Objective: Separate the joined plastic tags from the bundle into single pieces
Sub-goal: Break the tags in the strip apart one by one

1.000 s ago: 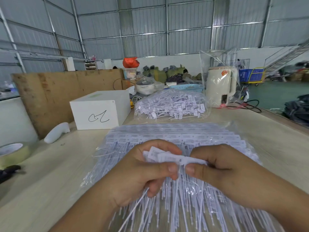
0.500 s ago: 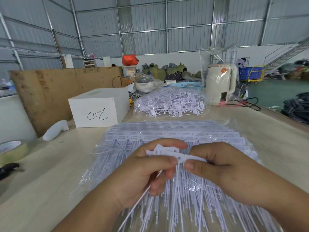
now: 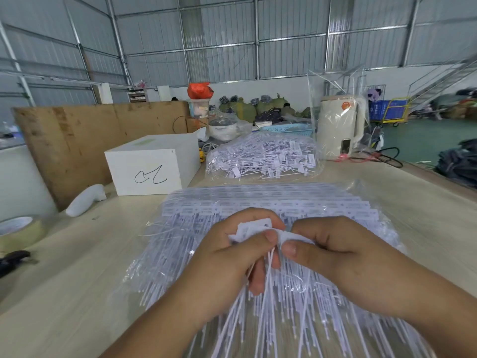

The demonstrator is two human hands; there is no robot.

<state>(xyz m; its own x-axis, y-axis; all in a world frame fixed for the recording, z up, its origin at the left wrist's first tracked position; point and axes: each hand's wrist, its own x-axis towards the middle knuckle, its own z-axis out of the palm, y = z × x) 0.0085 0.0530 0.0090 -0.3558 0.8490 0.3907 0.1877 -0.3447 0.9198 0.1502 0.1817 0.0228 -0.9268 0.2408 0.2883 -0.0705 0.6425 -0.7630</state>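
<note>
A wide bundle of joined white plastic tags in a clear bag (image 3: 271, 208) lies flat on the pale wooden table (image 3: 77, 280), directly under both hands. Above it, the left hand (image 3: 227, 262) and right hand (image 3: 343, 257) each pinch the flat head end of a short white strip of joined tags (image 3: 260, 229), thumbs almost touching. The strip looks light, thin and bendy; gripping the stiffer heads beside the joint, not the trailing tails, should snap it cleanly
</note>
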